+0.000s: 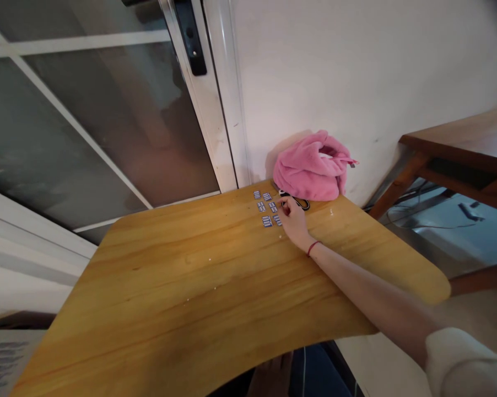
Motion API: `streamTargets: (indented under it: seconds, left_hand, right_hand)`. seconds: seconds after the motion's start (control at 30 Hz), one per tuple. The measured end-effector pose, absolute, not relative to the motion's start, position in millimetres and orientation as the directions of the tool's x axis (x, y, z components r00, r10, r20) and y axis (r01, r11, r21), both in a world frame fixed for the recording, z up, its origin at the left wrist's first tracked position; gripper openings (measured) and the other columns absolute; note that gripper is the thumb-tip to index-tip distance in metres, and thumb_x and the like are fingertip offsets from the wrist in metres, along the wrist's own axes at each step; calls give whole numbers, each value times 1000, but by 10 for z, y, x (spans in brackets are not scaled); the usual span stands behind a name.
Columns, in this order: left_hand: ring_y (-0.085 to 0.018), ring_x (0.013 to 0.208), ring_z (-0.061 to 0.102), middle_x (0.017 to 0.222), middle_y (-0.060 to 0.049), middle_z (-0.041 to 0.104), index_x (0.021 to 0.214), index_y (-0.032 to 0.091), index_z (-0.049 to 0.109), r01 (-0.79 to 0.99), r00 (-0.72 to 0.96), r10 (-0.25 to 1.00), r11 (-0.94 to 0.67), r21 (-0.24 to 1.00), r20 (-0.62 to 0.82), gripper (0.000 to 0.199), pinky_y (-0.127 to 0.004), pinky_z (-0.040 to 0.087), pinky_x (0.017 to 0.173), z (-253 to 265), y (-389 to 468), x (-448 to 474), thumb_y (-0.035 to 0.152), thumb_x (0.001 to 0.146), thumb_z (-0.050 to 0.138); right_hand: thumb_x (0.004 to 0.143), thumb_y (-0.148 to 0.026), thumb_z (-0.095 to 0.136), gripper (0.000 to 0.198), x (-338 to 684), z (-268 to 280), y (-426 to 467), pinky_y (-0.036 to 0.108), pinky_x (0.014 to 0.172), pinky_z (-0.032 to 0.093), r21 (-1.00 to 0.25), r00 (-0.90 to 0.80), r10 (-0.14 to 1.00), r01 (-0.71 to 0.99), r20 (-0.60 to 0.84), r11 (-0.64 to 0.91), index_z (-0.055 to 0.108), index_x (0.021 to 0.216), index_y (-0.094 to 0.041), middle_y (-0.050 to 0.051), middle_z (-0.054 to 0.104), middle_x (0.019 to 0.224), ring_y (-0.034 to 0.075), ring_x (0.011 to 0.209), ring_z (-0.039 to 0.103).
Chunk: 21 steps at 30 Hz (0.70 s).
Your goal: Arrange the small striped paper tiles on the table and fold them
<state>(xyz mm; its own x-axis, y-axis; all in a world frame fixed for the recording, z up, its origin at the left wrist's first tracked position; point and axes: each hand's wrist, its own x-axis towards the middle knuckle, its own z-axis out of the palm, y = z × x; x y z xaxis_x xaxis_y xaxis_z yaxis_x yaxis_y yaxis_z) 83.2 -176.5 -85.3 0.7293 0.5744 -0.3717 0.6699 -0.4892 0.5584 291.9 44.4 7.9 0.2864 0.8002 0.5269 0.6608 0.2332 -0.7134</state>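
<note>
My right hand reaches to the far end of the wooden table, a thin red band round its wrist. Its fingers are curled together in a pinch; whatever they hold, if anything, is too small to make out. Close beside the fingertips lie several small blue-and-white rectangular pieces, set in two columns. The hand partly covers the right column. Just behind the hand sits a dark looped cord with a white part. My left hand does not show clearly anywhere.
A pink plush bag stands at the table's far edge against the white wall. Left of it is a glass-paned door with a black handle plate. A darker wooden table stands at the right. Tiny white crumbs dot the tabletop.
</note>
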Motion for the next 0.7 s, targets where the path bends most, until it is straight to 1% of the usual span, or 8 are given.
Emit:
streamTargets:
  seconds: [0.07,0.1,0.17,0.23,0.37,0.53,0.7]
  left_hand:
    - [-19,98,56,116,-8,54,112,19,54,665,735,568,-494,560,-371,27,-38,49,82,-850,-1768,822,31,88,50]
    - [-19,98,56,116,-8,54,112,19,54,662,737,565,-496,562,-370,27,-38,49,82,-852,-1767,820,31,88,50]
    - [-18,97,56,116,-9,54,112,19,54,658,741,560,-497,566,-370,27,-38,49,82,-859,-1758,819,31,88,49]
    - [-19,97,56,116,-9,54,113,18,53,655,744,557,-495,571,-369,28,-39,49,82,-869,-1748,820,31,88,49]
    - [-20,97,56,115,-9,54,114,17,52,650,746,555,-485,584,-369,30,-40,49,81,-882,-1743,830,31,87,51]
    - [-19,97,56,116,-9,54,112,18,54,637,754,548,-471,611,-363,28,-38,49,82,-898,-1758,859,31,88,49]
    - [-19,98,56,116,-9,54,113,18,53,618,759,550,-440,651,-348,29,-38,49,82,-907,-1782,880,31,87,50]
  right_hand:
    - [78,-14,41,20,2951,151,586,25,66,39,-605,166,833,762,528,231,54,93,-16,1,54,72,14,67,49]
    - [78,-13,42,21,2960,188,680,26,71,40,-569,128,843,789,522,233,55,94,-15,4,58,79,15,73,51]
    - [77,-11,44,23,2958,252,894,29,80,40,-531,88,855,815,511,234,57,96,-14,8,61,91,18,87,53]
    - [75,-9,47,25,2929,295,1111,32,87,38,-503,51,872,833,487,232,60,96,-14,9,62,98,20,96,52]
    - [73,-8,49,27,2859,308,1413,31,89,39,-468,22,913,863,408,188,63,96,-12,10,65,100,20,96,56]
    - [77,-10,48,33,2866,263,1561,28,90,40,-408,0,938,900,346,151,62,107,-11,11,65,107,19,100,57]
    - [79,-12,50,34,2904,278,1759,26,92,38,-323,-65,975,937,213,133,63,110,-14,9,65,112,18,106,56]
